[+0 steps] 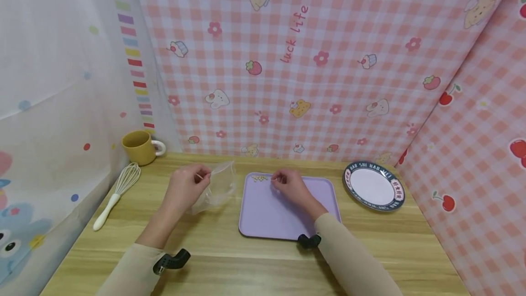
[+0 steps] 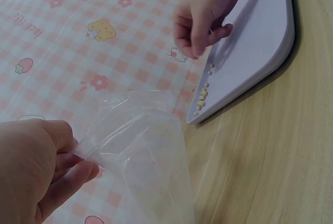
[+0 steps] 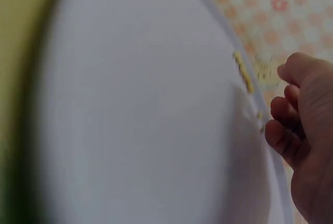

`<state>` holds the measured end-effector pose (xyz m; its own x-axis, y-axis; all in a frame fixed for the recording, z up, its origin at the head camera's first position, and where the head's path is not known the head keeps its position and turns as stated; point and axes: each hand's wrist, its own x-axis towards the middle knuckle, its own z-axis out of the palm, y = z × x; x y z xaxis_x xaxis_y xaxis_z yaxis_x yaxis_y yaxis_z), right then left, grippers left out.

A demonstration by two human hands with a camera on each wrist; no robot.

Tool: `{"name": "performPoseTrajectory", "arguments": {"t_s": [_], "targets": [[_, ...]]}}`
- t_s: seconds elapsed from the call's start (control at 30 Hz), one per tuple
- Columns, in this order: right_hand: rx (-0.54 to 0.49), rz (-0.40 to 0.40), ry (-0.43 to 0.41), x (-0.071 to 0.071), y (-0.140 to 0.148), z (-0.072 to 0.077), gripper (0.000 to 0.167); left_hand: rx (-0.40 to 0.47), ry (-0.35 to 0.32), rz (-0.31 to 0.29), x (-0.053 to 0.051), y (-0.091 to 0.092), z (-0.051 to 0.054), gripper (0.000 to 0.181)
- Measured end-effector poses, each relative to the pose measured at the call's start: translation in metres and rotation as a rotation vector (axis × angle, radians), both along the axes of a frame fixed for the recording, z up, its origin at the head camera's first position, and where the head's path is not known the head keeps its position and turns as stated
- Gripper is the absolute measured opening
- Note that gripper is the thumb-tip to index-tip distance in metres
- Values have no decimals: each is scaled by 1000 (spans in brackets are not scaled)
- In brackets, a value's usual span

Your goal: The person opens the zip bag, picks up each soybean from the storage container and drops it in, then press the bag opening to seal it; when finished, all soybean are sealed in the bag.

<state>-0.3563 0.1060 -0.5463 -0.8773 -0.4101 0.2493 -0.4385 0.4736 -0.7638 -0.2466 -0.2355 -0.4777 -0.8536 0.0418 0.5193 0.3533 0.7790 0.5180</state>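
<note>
My left hand (image 1: 190, 185) pinches the rim of a clear plastic bag (image 1: 222, 184), which hangs to its right over the table. In the left wrist view the bag (image 2: 156, 156) looks thin and crumpled near the fingers. Small pale-yellow beans (image 1: 259, 178) lie in a loose row at the far left corner of a purple tray (image 1: 267, 214). Just right of them, above the tray's far edge, hovers my right hand (image 1: 289, 184). Its fingers are loosely bent, and nothing shows between them in the right wrist view, where the beans (image 3: 243, 72) lie along the rim.
At the right stands a white plate (image 1: 374, 186) with a dark patterned rim. A yellow mug (image 1: 139, 148) with a white handle is at the back left, and a white whisk (image 1: 118, 195) lies in front of it. Patterned cloth walls (image 1: 296, 81) border the wooden table (image 1: 230, 264).
</note>
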Motion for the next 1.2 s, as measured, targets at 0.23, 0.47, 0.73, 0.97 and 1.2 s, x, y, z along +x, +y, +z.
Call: {"name": "performPoseTrajectory", "arguments": {"t_s": [0.23, 0.47, 0.73, 0.97, 1.2], "targets": [[-124, 96, 107, 22, -27, 14, 5, -3, -7, -7, -1, -1, -1, 4], [-249, 140, 85, 44, -69, 31, 5, -7, 1, -10, -1, -1, 0, 6], [-292, 198, 79, 55, -106, 40, 5, -5, -8, -6, -2, 2, -1, 6], [-253, 174, 124, 55, -123, 45, 8, -1, 6, -6, -2, 2, -2, 7], [-238, 161, 109, 56, -123, 46, 9, 4, -16, 2, -2, 2, -3, 8]]}}
